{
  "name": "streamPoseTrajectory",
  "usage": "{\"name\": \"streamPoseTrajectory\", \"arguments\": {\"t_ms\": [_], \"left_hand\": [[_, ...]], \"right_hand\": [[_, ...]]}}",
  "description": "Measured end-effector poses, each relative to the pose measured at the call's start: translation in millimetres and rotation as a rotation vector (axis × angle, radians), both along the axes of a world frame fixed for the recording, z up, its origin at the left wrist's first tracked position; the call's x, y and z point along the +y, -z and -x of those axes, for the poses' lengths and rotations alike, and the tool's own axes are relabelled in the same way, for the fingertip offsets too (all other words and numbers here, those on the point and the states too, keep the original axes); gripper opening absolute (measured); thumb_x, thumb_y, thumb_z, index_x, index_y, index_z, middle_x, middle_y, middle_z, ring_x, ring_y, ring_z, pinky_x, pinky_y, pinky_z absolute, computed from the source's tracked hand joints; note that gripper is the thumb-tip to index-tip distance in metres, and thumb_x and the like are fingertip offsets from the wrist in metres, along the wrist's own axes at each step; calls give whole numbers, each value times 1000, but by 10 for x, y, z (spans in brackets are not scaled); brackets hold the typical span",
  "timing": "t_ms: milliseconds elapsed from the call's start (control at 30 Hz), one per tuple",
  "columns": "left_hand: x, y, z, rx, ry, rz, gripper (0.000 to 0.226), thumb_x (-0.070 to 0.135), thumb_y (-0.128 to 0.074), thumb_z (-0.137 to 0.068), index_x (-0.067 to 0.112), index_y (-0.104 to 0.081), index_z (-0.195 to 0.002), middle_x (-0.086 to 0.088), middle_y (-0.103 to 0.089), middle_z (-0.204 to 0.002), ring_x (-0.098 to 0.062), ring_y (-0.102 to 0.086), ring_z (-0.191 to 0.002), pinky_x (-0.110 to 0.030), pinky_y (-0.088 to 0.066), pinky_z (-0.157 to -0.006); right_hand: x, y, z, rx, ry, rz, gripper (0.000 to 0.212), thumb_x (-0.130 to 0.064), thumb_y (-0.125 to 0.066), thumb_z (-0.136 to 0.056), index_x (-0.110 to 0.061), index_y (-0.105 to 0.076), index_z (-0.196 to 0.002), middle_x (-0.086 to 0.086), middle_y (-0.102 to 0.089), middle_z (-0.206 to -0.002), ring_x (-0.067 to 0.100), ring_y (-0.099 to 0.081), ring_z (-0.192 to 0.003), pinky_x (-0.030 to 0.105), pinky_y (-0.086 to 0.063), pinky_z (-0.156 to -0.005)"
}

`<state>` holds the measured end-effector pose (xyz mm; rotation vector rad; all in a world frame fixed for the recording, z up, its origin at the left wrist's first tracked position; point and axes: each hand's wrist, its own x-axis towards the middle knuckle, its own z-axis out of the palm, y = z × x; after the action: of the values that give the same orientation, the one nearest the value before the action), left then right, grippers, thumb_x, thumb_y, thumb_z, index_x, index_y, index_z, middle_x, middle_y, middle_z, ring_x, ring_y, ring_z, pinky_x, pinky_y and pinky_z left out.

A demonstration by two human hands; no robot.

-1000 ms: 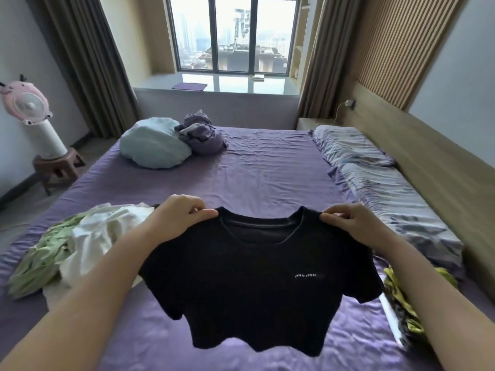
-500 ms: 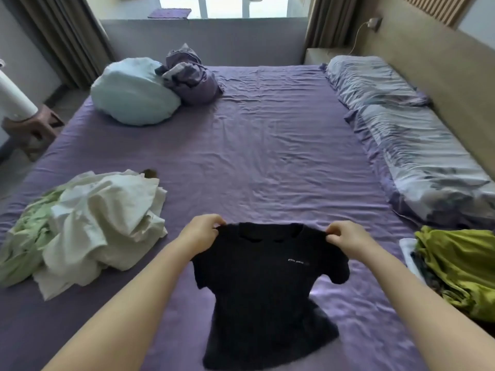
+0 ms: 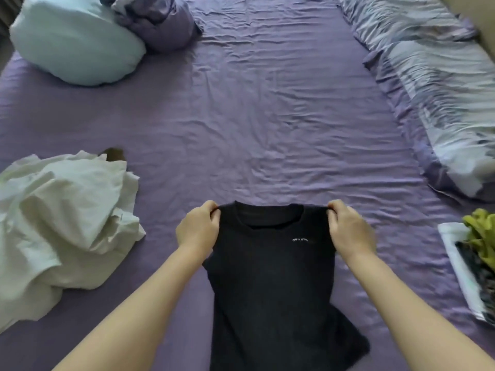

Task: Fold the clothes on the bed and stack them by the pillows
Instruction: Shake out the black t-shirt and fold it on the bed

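A black T-shirt with small white lettering on the chest lies front up on the purple bed sheet, near the bed's front edge. My left hand pinches its left shoulder. My right hand pinches its right shoulder. The collar points away from me; the sleeves are hidden under my hands. A crumpled white garment lies in a heap to the left. At the right edge a yellow-green garment rests on a patterned one. Two striped pillows run along the bed's right side.
A pale blue cushion and a bunched purple blanket sit at the far left corner. A small brown item peeks from behind the white heap. Wrinkled sheet stretches between the shirt and the pillows.
The black shirt, held up in the air a second ago, has come down flat onto the sheet. My view has tilted downward, so window and wall are out of view.
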<state>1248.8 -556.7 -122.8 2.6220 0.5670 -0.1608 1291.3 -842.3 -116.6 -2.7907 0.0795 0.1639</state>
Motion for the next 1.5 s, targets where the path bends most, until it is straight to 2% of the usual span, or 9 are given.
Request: {"name": "streamPoseTrajectory", "arguments": {"t_ms": [167,267,400,700,833,1033,1133,1300,1500], "left_hand": [[65,187,-517,-28,-64,-73,23,30,-44,-97,23,-60,-112,-5,-64,-109,-30,-60,-95,-34,-47,-69],[-82,433,-644,88,-85,-68,39,28,-48,-95,21,-45,-133,-9,-44,-134,-30,-47,-117,-42,-45,-85],[-595,859,-385,188,177,-163,57,27,-48,-93,21,-29,-146,-10,-22,-154,-27,-21,-140,-37,-29,-109],[-1799,1537,-55,299,677,-117,68,22,-45,-97,25,-5,-151,-9,7,-160,-30,7,-146,-51,-2,-116],[-1967,1577,-180,314,659,-149,64,35,-37,-99,23,-2,-152,-8,6,-160,-30,6,-146,-53,-2,-115],[-1986,1583,-250,318,613,-194,66,44,-32,-99,25,4,-151,-6,9,-160,-29,9,-146,-54,-3,-115],[-2018,1589,-302,312,563,-182,65,47,-29,-99,26,5,-151,-6,10,-160,-28,8,-146,-53,-7,-115],[-2077,1585,-347,316,509,-178,65,48,-27,-100,27,6,-151,-3,10,-160,-26,8,-147,-53,-9,-116],[-2068,1567,-360,344,402,-223,64,54,-20,-98,30,10,-150,-4,12,-160,-28,12,-146,-55,-6,-115]], "right_hand": [[93,242,-564,-6,-46,79,25,-24,-46,-96,-19,-58,-117,14,-65,-110,37,-59,-99,37,-40,-69],[148,513,-768,75,-77,-137,43,-12,-52,-93,-10,-47,-135,16,-54,-132,35,-48,-120,39,-37,-99],[-89,970,-654,198,-3,-31,53,-12,-52,-92,-3,-35,-141,16,-40,-143,33,-32,-133,37,-22,-111],[-454,1449,-252,353,451,-224,67,-18,-63,-87,-2,-29,-142,20,-43,-137,36,-42,-124,41,-37,-98],[-527,1490,-305,393,387,-359,38,-21,-63,-85,-9,-54,-120,4,-62,-90,27,-55,-97,36,-43,-85],[-593,1479,-313,240,287,-632,9,-14,-59,-86,-15,-50,-86,-3,-47,-96,18,-48,-89,23,-40,-75],[-570,1496,-333,285,274,-740,25,-14,-62,-84,-23,-43,-96,-6,-52,-96,16,-52,-92,19,-41,-72],[-548,1510,-345,356,194,-769,78,-17,-69,-80,-29,-24,-143,-15,-42,-126,1,-39,-117,23,-36,-98],[-629,1488,-392,281,53,-778,67,-10,-59,-87,-32,-24,-141,-14,-35,-139,4,-36,-129,10,-30,-97]]}}
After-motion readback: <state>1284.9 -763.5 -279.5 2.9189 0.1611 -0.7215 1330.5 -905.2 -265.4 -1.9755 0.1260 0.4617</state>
